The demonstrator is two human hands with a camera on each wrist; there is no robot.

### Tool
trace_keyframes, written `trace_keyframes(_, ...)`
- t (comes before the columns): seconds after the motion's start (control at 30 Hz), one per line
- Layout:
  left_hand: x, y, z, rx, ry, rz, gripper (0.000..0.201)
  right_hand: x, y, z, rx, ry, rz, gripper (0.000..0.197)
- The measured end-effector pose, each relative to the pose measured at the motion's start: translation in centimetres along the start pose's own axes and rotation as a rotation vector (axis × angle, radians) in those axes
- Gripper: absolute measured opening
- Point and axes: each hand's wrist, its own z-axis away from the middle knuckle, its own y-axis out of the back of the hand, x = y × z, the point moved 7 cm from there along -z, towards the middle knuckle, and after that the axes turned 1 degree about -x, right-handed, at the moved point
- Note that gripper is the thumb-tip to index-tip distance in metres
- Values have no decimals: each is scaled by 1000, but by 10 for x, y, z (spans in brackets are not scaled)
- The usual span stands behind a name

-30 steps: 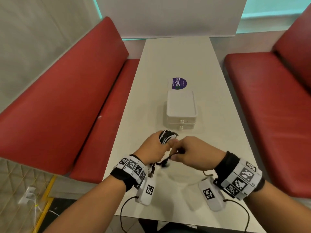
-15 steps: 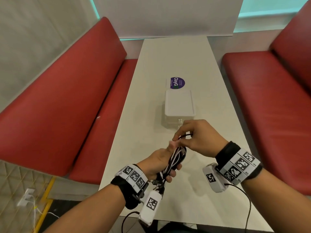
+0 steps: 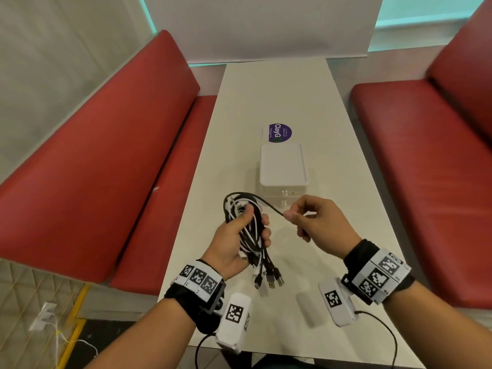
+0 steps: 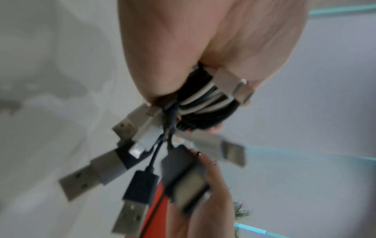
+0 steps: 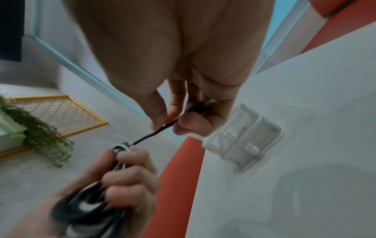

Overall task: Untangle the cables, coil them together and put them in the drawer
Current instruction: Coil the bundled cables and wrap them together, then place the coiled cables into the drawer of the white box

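Observation:
My left hand grips a coiled bundle of black and white cables above the table's near half; thumb and fingers curl round it. Several USB plugs hang below the fist, blurred and close in the left wrist view as plugs under the bundle. My right hand pinches one loose black cable end that runs left into the bundle; the right wrist view shows this strand between thumb and forefinger. The small white drawer unit stands just beyond both hands, its two drawers closed.
The long white table has a purple round sticker behind the drawer unit. Red bench seats flank it, with the right bench across. White wrist cameras hang below both wrists near the table's front edge.
My left hand has turned palm-up and raised the bundle, so the plugs now dangle. My right hand has moved right, drawing one black strand out of the coil.

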Motion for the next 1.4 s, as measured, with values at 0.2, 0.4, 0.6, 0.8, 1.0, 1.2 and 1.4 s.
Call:
trace_keyframes(0.2, 6, 8, -3, 113, -45, -6, 69, 0, -27, 11, 2, 5, 13, 7)
trace_keyframes(0.4, -7, 11, -8, 289, -72, 91, 44, 5, -45, 26, 65, 30, -14, 13)
trace_keyframes(0.6, 13, 18, 2, 350, -200, -371, 48, 4, -41, 19, -160, 69, 168, 19)
trace_keyframes(0.8, 31, -29, 8, 109, -358, -2016, 46, -24, -16, -2, -358, 15, -12, 84)
trace_keyframes(1.0, 8, -53, 5, -8, -399, -2333, 47, -14, -60, 0, -537, -23, 601, 147)
trace_keyframes(1.2, 2, -46, -5, 54, -362, -2291, 62, 3, -69, -7, -447, -21, 719, 30)
trace_keyframes(1.4, -8, -29, -26, 101, -201, -2166, 47, 9, -68, -17, -407, 30, 1038, 20)
